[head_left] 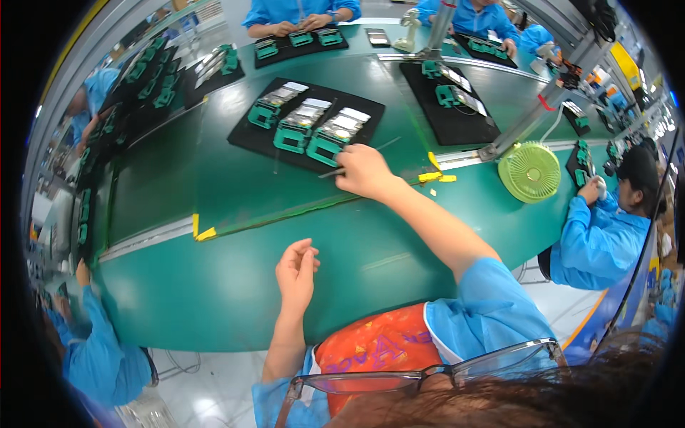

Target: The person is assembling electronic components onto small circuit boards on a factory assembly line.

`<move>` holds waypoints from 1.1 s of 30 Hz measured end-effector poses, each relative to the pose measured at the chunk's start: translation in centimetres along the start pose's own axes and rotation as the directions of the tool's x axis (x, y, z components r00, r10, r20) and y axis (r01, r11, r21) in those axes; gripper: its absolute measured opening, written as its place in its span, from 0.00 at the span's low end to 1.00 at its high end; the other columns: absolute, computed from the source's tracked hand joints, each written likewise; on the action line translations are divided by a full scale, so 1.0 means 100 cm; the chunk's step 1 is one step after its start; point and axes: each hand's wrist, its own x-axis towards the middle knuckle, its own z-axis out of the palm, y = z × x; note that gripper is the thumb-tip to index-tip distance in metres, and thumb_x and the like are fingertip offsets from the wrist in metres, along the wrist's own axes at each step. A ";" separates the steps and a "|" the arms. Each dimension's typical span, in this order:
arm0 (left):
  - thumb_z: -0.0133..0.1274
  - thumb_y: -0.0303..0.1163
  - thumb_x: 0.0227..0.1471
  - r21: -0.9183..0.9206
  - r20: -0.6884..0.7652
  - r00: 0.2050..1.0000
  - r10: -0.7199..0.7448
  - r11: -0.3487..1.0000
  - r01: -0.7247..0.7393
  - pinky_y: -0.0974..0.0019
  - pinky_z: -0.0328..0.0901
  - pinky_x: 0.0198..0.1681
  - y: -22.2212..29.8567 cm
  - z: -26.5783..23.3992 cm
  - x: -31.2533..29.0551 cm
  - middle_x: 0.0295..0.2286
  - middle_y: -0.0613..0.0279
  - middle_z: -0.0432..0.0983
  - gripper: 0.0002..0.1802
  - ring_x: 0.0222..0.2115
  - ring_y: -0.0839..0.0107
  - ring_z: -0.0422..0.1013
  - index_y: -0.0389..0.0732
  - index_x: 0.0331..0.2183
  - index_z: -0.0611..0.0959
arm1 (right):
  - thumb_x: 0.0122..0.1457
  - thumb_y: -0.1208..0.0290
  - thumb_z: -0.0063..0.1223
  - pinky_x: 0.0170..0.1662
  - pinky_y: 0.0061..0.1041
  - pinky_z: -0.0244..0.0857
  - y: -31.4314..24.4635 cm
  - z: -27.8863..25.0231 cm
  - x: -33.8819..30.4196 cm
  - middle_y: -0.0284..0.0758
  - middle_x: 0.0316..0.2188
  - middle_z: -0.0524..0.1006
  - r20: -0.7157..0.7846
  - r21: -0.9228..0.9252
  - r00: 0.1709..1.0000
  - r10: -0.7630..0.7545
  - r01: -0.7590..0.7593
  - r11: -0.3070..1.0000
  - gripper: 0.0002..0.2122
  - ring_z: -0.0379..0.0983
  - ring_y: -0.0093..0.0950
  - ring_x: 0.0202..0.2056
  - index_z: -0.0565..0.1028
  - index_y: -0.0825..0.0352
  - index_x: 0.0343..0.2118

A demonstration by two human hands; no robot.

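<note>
My right hand (365, 171) is at the near right corner of a black mat (242, 135), its fingers closed. A thin grey rod-shaped tool (330, 173) sticks out of the fingers to the left; its kind is not clear. The hand hides that mat corner, so I cannot tell whether it grips the mat too. Three green-framed assemblies with silvery boards lie on the mat: left (264, 114), middle (291, 138) and right (323, 148), the last one nearest the fingers. My left hand (297, 272) hovers over the near part of the green table, empty, fingers loosely bent and apart.
Yellow tape (431, 176) marks corners of the darker green strip under the mat. A green fan (529, 172) stands at the right beside a metal post (524, 121). Another loaded black mat (464, 125) lies beyond. Co-workers in blue (599, 242) sit around the table.
</note>
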 end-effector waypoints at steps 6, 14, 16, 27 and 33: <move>0.44 0.22 0.58 -0.088 -0.393 0.888 0.239 0.952 -0.295 0.74 0.65 0.40 0.001 -0.005 -0.001 0.36 0.62 0.71 0.14 0.34 0.77 0.68 0.34 0.47 0.72 | 0.38 0.73 0.56 0.34 0.35 0.68 -0.009 -0.038 -0.083 0.38 0.25 0.72 0.003 0.205 0.995 -0.101 0.098 0.974 0.07 0.70 0.39 0.32 0.74 0.68 0.22; 0.42 0.21 0.58 0.036 -0.494 0.774 0.397 0.898 -0.438 0.69 0.59 0.52 0.006 -0.008 0.008 0.43 0.59 0.67 0.16 0.46 0.72 0.65 0.34 0.49 0.68 | 0.36 0.78 0.59 0.40 0.33 0.70 0.007 -0.086 -0.193 0.40 0.34 0.75 0.113 0.252 0.990 -0.084 0.053 0.966 0.11 0.72 0.39 0.39 0.75 0.70 0.28; 0.45 0.22 0.57 -0.044 -0.384 0.872 0.305 0.937 -0.347 0.68 0.59 0.52 0.006 -0.006 0.014 0.46 0.57 0.67 0.18 0.46 0.70 0.65 0.34 0.50 0.67 | 0.36 0.80 0.59 0.40 0.34 0.70 0.009 -0.096 -0.206 0.40 0.34 0.75 0.095 0.244 0.994 -0.048 0.023 0.969 0.11 0.72 0.39 0.39 0.75 0.70 0.27; 0.55 0.17 0.46 -0.021 -0.071 0.996 -0.060 0.998 0.059 0.67 0.68 0.42 0.017 0.006 0.058 0.40 0.50 0.71 0.37 0.39 0.67 0.71 0.31 0.56 0.58 | 0.46 0.83 0.53 0.37 0.26 0.70 -0.017 -0.139 -0.210 0.41 0.34 0.78 0.245 0.316 0.862 0.444 -0.505 0.804 0.08 0.75 0.34 0.33 0.76 0.72 0.32; 0.53 0.15 0.45 -0.326 0.074 0.990 -0.124 0.935 0.141 0.69 0.70 0.41 0.034 -0.019 0.026 0.42 0.50 0.73 0.32 0.37 0.68 0.74 0.25 0.53 0.64 | 0.59 0.75 0.51 0.43 0.20 0.66 -0.077 -0.105 -0.190 0.36 0.45 0.74 0.611 0.777 0.761 -0.218 -0.629 -0.021 0.06 0.70 0.18 0.40 0.73 0.69 0.38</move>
